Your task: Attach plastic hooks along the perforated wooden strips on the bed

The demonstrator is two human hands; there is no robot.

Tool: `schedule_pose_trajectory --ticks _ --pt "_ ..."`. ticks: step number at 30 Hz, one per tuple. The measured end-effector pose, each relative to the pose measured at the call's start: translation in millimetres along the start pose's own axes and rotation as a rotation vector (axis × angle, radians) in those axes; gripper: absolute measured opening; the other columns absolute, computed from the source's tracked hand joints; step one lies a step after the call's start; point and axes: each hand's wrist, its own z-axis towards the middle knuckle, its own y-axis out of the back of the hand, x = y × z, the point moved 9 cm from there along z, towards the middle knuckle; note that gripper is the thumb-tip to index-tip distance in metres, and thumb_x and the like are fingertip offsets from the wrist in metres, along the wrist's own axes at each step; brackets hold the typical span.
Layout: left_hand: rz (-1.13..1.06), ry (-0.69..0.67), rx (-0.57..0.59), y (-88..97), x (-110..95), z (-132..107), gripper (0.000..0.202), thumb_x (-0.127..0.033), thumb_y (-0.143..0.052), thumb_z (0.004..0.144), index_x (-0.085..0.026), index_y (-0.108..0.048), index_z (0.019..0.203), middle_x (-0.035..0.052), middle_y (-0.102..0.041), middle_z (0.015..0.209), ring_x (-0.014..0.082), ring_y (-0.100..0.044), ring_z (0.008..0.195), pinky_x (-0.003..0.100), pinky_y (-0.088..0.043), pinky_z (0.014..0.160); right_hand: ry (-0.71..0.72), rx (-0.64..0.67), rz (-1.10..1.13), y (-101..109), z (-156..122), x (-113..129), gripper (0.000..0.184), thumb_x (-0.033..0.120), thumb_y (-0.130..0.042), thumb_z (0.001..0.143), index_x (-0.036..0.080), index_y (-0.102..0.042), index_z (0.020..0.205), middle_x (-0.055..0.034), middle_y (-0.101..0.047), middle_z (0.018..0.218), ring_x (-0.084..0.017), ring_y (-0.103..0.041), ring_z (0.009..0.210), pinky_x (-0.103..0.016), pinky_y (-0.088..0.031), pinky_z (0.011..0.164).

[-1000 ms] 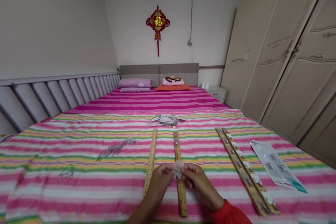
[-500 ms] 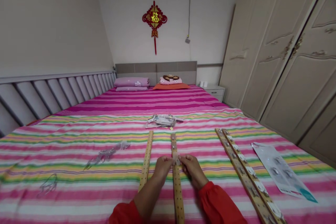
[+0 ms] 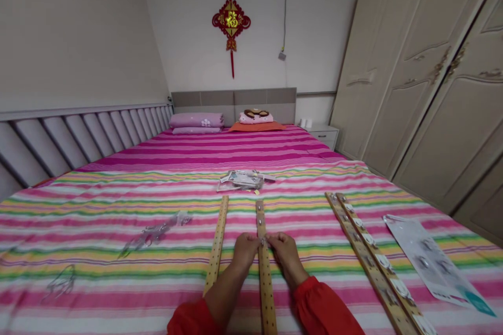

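Note:
My left hand (image 3: 247, 252) and my right hand (image 3: 286, 254) meet over the middle wooden strip (image 3: 268, 288), which has rows of small holes. Between their fingertips is a small clear hook (image 3: 262, 241), pinched from both sides and touching the strip or just above it; which of the two I cannot tell. Fingertips partly hide it. Farther up the same strip sit two similar clear hooks with metal parts, one a small hook (image 3: 260, 221). To the left lies a second holed strip (image 3: 217, 243), bare of hooks.
On the right are two long strips, one with metal hooks (image 3: 369, 261) and one with white round pieces (image 3: 383, 261). Beyond them lies a clear blister pack (image 3: 432, 267). Crumpled plastic (image 3: 157, 233) is on the left, a packaged bundle (image 3: 245, 180) ahead, all on the striped sheet (image 3: 118, 293).
The view has shifted slightly, so the right-hand strips and pack appear farther right. Both hands stay at the middle strip, and the clear hook between them now looks lower against the wood.

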Motion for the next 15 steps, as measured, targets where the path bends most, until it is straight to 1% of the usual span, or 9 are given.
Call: schedule_pose_trajectory --ticks 3,8,15 --pt "0.028 -0.006 -0.012 1.1 1.6 2.5 0.023 -0.03 -0.067 0.054 -0.019 -0.047 0.049 -0.0051 -0.047 0.044 0.0123 -0.049 0.051 0.023 -0.035 0.05 -0.018 -0.003 0.029 -0.7 2.0 -4.4 0.03 0.043 -0.073 0.051 0.017 -0.057 0.048 0.0008 -0.056 0.046 -0.012 -0.048 0.047 -0.027 -0.04 0.05" --pt "0.06 -0.006 -0.017 1.1 1.1 4.8 0.025 -0.031 -0.067 0.055 -0.019 -0.046 0.049 -0.0046 -0.047 0.044 0.0129 -0.05 0.052 0.023 -0.035 0.05 -0.035 -0.017 0.044 -0.3 3.9 -4.8 0.031 0.042 -0.075 0.049 0.017 -0.056 0.045 0.0022 -0.053 0.043 -0.012 -0.046 0.045 -0.026 -0.038 0.049" --pt "0.073 0.009 -0.013 0.2 -0.7 5.5 0.024 -0.03 -0.067 0.058 -0.02 -0.046 0.05 -0.0039 -0.048 0.045 0.0133 -0.05 0.052 0.023 -0.036 0.051 -0.045 -0.018 0.047 -1.7 3.5 -4.6 0.031 0.041 -0.075 0.051 0.018 -0.056 0.046 0.0024 -0.054 0.044 -0.012 -0.046 0.046 -0.026 -0.038 0.049"
